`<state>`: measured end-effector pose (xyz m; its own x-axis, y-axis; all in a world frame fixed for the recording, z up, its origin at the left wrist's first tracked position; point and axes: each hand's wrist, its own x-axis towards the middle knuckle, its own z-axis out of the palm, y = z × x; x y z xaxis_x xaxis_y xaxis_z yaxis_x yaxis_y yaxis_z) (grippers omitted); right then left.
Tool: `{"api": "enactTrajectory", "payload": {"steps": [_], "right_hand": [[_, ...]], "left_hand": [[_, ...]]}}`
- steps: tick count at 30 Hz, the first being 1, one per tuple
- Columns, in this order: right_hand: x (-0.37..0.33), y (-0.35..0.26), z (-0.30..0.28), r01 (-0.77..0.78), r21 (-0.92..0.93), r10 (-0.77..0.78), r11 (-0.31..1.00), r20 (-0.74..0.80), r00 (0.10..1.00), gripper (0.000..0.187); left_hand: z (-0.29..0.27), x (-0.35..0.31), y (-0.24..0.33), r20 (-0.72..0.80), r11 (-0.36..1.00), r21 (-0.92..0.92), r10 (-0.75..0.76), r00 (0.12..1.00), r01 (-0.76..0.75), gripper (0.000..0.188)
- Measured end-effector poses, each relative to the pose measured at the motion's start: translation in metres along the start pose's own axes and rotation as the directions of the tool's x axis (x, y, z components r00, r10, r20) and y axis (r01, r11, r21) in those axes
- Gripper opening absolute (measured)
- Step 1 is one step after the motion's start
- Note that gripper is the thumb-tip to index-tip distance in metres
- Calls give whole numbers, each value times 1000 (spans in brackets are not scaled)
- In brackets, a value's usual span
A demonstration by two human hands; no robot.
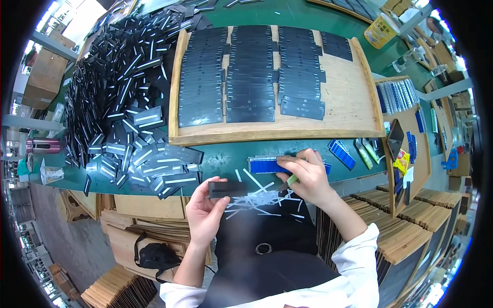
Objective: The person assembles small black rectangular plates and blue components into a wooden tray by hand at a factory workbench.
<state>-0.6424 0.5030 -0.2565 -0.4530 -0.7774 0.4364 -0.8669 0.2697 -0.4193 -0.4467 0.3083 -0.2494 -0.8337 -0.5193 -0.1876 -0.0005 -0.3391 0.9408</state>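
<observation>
My left hand (pixel 206 211) is closed on a small flat black plate (pixel 226 189) with a darker band along it, pinched between thumb and fingers at the table's front edge. My right hand (pixel 308 177) is closed round a tool with a pale green handle (pixel 291 180). Most of that tool is hidden by the fingers, so its kind is unclear. The fingertips of this hand also touch or hover at a bright blue strip sheet (pixel 264 165) lying on the table. Between the hands, thin white strips (pixel 262 198) lie in a loose heap over my dark lap.
A wooden tray (pixel 349 92) holds columns of overlapping black plates. Left of it rises a big pile of black plates with white strips (pixel 120 92). Another blue sheet (pixel 342 154) and green-handled tools (pixel 364 154) lie right on the green table (pixel 221 159). A yellow bucket (pixel 381 31) stands far right.
</observation>
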Motion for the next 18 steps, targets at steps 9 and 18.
{"api": "enactTrajectory", "payload": {"steps": [9, 18], "right_hand": [[-7, 3, 1, 142, -82, -148, 986, -62, 987, 37], [-14, -5, -10, 456, -354, -505, 817, -56, 861, 26]], "left_hand": [[5, 0, -8, -22, 998, -22, -54, 998, 53, 52], [10, -1, -16, 29, 999, -22, -41, 999, 42, 59]]}}
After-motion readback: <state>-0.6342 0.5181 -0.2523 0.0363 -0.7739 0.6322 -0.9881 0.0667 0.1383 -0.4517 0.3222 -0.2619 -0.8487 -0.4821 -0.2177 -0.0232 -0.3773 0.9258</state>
